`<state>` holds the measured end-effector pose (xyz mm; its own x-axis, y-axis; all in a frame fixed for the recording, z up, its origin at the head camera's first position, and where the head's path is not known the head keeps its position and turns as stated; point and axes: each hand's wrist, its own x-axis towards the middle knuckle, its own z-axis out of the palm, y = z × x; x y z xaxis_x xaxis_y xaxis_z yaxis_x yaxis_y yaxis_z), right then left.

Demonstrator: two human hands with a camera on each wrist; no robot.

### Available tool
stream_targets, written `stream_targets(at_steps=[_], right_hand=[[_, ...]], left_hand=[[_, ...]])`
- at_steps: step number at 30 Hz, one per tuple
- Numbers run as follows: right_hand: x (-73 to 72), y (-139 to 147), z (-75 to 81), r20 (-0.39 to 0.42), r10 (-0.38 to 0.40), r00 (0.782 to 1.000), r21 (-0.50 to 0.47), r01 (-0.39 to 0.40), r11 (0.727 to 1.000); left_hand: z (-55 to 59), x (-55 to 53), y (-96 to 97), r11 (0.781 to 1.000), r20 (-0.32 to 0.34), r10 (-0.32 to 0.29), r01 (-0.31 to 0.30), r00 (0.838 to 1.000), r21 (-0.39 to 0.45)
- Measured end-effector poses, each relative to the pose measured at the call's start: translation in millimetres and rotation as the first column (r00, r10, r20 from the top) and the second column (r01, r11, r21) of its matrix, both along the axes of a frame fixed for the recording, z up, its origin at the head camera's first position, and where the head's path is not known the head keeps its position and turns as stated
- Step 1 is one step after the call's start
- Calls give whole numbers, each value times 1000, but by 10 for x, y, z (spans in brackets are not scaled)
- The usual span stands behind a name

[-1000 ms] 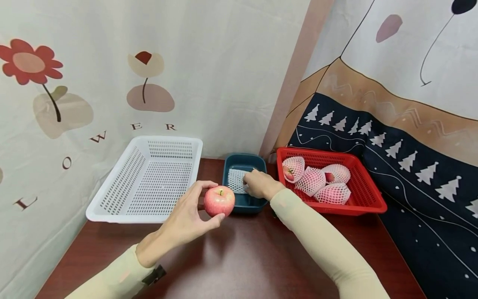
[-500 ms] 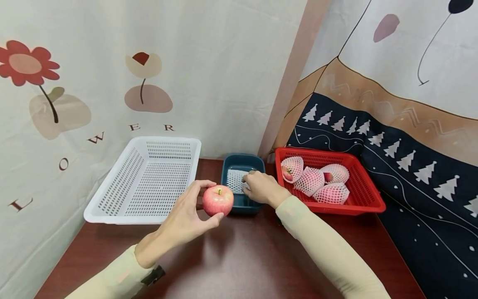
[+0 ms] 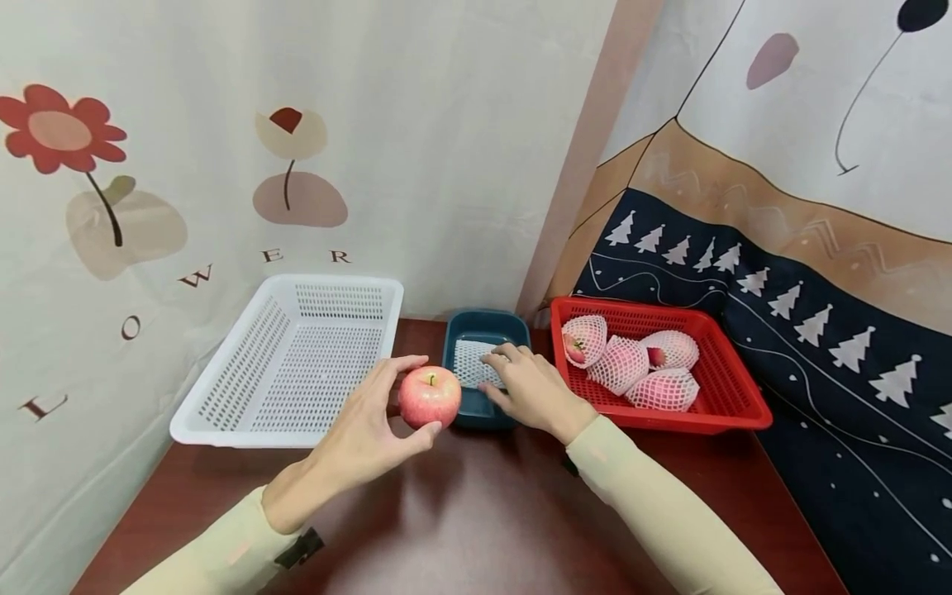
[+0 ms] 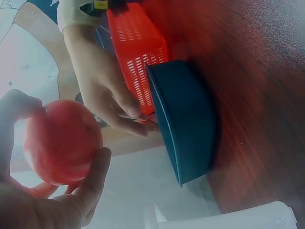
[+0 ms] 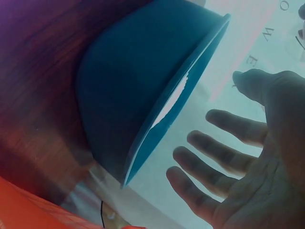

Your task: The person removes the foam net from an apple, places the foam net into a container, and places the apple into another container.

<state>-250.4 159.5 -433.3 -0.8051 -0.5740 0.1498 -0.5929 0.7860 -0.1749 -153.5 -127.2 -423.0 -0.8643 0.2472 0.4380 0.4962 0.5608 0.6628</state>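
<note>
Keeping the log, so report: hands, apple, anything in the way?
Left hand holds bare apple. Right hand at tub, holding nothing. Net in tub. No obstruction seen.

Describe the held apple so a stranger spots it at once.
Above the brown table, look between the white basket and the red basket. There the left hand holds the apple, bare, unlike the net-wrapped fruit in the red basket.
</note>
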Motion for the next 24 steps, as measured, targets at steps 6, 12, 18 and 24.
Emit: stream_targets(at_steps=[6, 12, 18, 24], right_hand=[[101, -4, 20, -55, 10, 998, -16, -11, 1000], [229, -18, 39, -98, 25, 995, -40, -29, 999], [327, -7, 52, -102, 29, 994, -71, -36, 997], [457, 58, 67, -121, 37, 992, -89, -48, 995]], left_hand=[[45, -12, -48, 999, -39, 19, -20, 999, -27], [86, -12, -98, 999, -70, 36, -38, 997, -32], [145, -26, -159, 999, -43, 51, -52, 998, -9], [217, -56, -224, 997, -17, 72, -72, 997, -6]])
